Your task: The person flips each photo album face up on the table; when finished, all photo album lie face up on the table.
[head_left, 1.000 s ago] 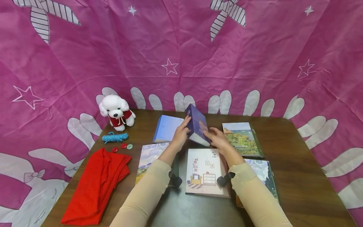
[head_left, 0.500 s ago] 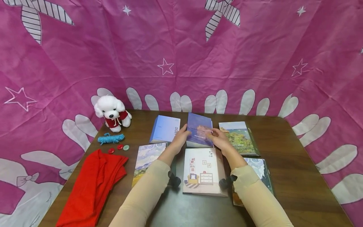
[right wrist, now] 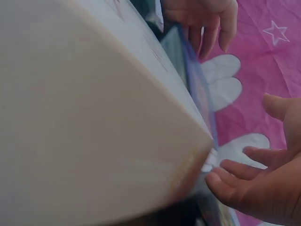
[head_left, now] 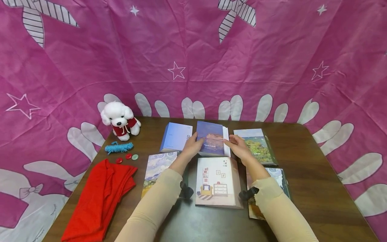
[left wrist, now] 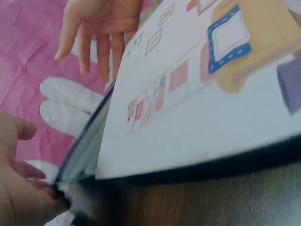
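A dark blue photo album (head_left: 211,141) lies flat at the middle back of the brown table (head_left: 317,174). My left hand (head_left: 191,148) rests against its left edge, fingers loose on the cover. On the other side, my right hand (head_left: 239,148) lies with straight fingers beside the white page edge. The left wrist view shows my left fingers (left wrist: 33,188) touching the album's corner (left wrist: 84,150), and the right hand (left wrist: 101,28) spread beyond. In the right wrist view my right hand (right wrist: 254,188) is spread next to the blue cover (right wrist: 197,89).
A white album with a room picture (head_left: 217,181) lies between my forearms. Around it are a light blue album (head_left: 176,137), a landscape album (head_left: 255,144) and two painting albums (head_left: 157,168). A plush dog (head_left: 120,119), blue yarn (head_left: 118,147), buttons (head_left: 127,157) and red cloth (head_left: 99,198) sit left.
The dark blue album went from tilted in both hands to lying flat on the table. My right hand has slid off it to the right, baring the white page edge.
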Motion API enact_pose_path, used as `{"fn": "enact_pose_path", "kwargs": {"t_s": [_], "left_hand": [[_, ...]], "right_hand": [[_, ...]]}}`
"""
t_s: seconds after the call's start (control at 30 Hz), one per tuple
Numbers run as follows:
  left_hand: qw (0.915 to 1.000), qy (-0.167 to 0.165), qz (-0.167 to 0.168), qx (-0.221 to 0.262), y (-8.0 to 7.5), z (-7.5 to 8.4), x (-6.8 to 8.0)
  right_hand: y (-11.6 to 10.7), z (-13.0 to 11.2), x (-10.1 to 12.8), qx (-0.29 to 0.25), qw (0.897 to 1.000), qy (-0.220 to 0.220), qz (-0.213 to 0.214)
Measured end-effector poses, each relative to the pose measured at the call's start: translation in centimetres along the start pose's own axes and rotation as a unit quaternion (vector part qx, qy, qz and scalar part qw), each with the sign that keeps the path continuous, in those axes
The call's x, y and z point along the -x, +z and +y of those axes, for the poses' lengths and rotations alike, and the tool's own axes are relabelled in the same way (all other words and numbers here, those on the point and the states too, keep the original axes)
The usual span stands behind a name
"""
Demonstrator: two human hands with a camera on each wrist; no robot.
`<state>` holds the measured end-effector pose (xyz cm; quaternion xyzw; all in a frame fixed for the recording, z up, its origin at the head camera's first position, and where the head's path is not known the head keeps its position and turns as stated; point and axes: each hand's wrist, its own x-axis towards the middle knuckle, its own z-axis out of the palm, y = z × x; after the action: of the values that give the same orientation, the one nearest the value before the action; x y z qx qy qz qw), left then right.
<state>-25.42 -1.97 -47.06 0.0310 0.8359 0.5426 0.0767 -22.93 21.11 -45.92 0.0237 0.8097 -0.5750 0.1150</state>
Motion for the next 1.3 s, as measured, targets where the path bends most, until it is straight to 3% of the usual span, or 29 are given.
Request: {"fn": "enact_pose_path", "kwargs": {"t_s": [0.07,0.17,0.27,0.4,0.6,0.83,1.03,1.3], "left_hand": [[0.9991,0.02,0.022,-0.03,0.4,0.5,0.1],[0.9967,0.062,0.034,-0.038,1.5,1.5,0.4],[0.9948,0.1,0.017,-0.009,3.0,2.7,0.6],[0.9935,0.112,-0.017,0.013,5.6,4.2,0.8],[0.995,0.087,-0.048,0.012,9.3,5.8,1.4],[0.9901,0.057,-0.128,0.009,12.9,6.9,2.8],[0.9927,0.007,-0.12,0.009,14.6,7.0,3.0],[0.9929,-0.031,-0.101,0.056,15.6,6.9,3.0]], "right_hand": [[-0.7,0.0,0.4,-0.002,1.0,-0.008,0.015],[-2.0,0.0,0.9,-0.011,0.998,-0.022,0.051],[-3.4,0.1,1.6,-0.01,0.995,-0.036,0.089],[-5.5,0.3,2.4,0.006,0.991,-0.044,0.128],[-8.0,1.5,3.3,0.035,0.987,-0.025,0.153],[-10.2,3.3,3.8,0.084,0.991,0.044,0.093],[-10.5,4.1,4.0,0.059,0.991,0.086,0.088],[-10.4,3.8,3.8,0.083,0.988,0.098,0.086]]}}
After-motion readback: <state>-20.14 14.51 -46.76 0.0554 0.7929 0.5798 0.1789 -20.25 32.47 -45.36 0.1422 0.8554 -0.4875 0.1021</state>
